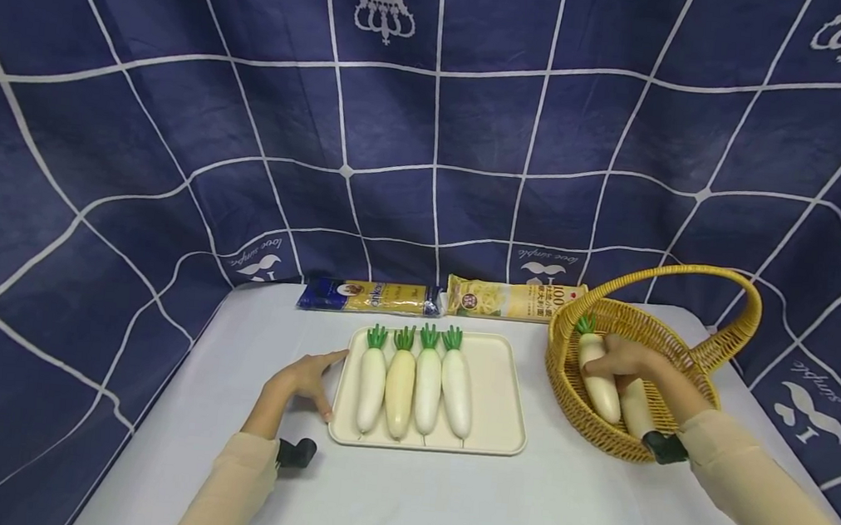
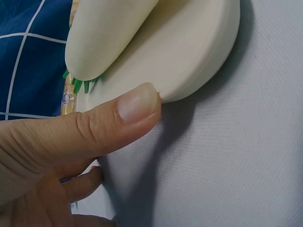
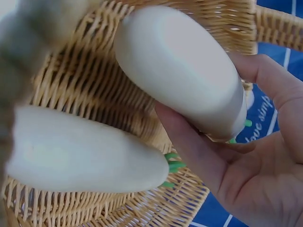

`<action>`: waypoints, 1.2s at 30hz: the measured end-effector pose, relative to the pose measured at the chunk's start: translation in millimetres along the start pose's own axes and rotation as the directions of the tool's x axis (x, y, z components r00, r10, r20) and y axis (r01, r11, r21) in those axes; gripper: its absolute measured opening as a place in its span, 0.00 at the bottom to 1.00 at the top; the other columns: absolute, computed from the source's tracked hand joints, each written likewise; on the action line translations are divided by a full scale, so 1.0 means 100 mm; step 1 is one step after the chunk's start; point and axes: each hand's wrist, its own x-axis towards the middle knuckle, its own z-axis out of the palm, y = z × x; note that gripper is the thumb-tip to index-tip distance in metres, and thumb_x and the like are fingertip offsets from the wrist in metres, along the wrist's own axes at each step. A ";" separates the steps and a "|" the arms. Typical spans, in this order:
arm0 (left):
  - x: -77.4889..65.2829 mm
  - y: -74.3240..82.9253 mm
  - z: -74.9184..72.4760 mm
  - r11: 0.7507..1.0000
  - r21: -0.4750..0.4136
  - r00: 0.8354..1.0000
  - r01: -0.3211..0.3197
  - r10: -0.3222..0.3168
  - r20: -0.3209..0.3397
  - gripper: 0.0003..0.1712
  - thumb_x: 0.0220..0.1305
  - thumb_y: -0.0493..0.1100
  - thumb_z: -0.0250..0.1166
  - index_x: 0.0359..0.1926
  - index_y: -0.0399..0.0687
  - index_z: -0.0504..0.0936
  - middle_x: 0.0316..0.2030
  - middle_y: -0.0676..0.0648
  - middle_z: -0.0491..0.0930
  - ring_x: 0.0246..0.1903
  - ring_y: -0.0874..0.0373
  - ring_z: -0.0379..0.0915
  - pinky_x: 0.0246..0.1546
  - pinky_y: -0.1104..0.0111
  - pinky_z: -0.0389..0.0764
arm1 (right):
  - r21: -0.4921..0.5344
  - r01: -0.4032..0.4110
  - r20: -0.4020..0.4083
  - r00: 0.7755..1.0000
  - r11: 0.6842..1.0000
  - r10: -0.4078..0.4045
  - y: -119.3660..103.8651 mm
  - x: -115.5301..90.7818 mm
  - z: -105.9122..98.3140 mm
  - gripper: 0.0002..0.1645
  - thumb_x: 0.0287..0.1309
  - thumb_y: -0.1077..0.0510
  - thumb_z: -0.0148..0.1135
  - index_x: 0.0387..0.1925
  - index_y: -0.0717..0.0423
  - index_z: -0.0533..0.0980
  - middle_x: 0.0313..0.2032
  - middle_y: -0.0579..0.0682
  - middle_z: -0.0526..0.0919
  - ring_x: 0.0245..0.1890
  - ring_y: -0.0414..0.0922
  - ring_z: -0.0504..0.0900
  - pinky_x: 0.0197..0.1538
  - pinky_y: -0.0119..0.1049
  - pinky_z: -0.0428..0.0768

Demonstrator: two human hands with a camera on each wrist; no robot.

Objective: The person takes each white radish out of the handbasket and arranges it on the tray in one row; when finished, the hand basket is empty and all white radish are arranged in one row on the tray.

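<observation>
My right hand [image 1: 618,359] grips a white radish [image 3: 182,71] with a green leafy top, fingers and thumb round its body, inside the wicker basket [image 1: 566,396]. A second white radish [image 3: 90,151] lies beside it in the basket. On the left, my left hand [image 1: 305,379] rests at the left edge of the cream tray [image 1: 491,402], its thumb [image 2: 137,106] right at the rim and its fingers spread. Several radishes lie side by side on that tray, green tops away from me; one [image 1: 400,394] is yellower than the white ones [image 1: 372,392].
Behind the tray lie a blue and yellow pasta packet [image 1: 372,297] and a yellow noodle packet [image 1: 511,300]. The basket's tall handle [image 1: 690,273] arches over its right side. A navy checked cloth [image 1: 477,126] hangs behind the white table [image 1: 444,506].
</observation>
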 end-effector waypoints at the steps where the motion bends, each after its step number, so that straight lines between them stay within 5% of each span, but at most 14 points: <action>1: 0.00 0.00 0.00 1.000 -0.004 1.000 0.000 0.000 0.000 0.68 0.20 0.41 0.83 0.69 0.43 0.60 0.64 0.31 0.64 0.63 0.33 0.57 0.61 0.41 0.63 | 0.007 0.015 -0.009 1.000 1.000 -0.015 0.00 -0.01 -0.01 0.32 0.50 0.59 0.60 0.45 0.80 0.57 0.33 0.64 0.73 0.29 0.48 0.80 0.33 0.44 0.85; 11: -0.01 -0.01 0.00 1.000 -0.004 1.000 0.001 -0.001 -0.003 0.68 0.20 0.41 0.83 0.69 0.43 0.60 0.63 0.30 0.63 0.63 0.33 0.57 0.61 0.41 0.63 | 0.033 0.143 -0.057 0.988 0.989 -0.141 0.01 -0.13 -0.06 0.40 0.51 0.49 0.63 0.44 0.82 0.60 0.32 0.64 0.75 0.30 0.49 0.80 0.32 0.43 0.85; 23: 0.01 -0.01 0.02 1.000 -0.017 1.000 0.015 -0.015 0.004 0.70 0.19 0.42 0.83 0.70 0.44 0.58 0.64 0.31 0.63 0.64 0.34 0.57 0.62 0.42 0.62 | 0.081 0.086 -0.187 0.980 0.993 -0.069 -0.02 -0.24 0.02 0.44 0.55 0.53 0.61 0.55 0.85 0.54 0.39 0.67 0.75 0.35 0.49 0.80 0.37 0.42 0.85; 36: 0.04 -0.03 0.02 1.000 -0.007 1.000 0.025 -0.025 0.003 0.70 0.18 0.43 0.84 0.70 0.45 0.59 0.65 0.33 0.63 0.64 0.34 0.57 0.62 0.42 0.62 | 0.203 0.136 -0.238 0.968 0.970 -0.085 0.09 -0.36 0.04 0.48 0.61 0.51 0.57 0.63 0.83 0.46 0.48 0.74 0.72 0.40 0.50 0.80 0.41 0.42 0.84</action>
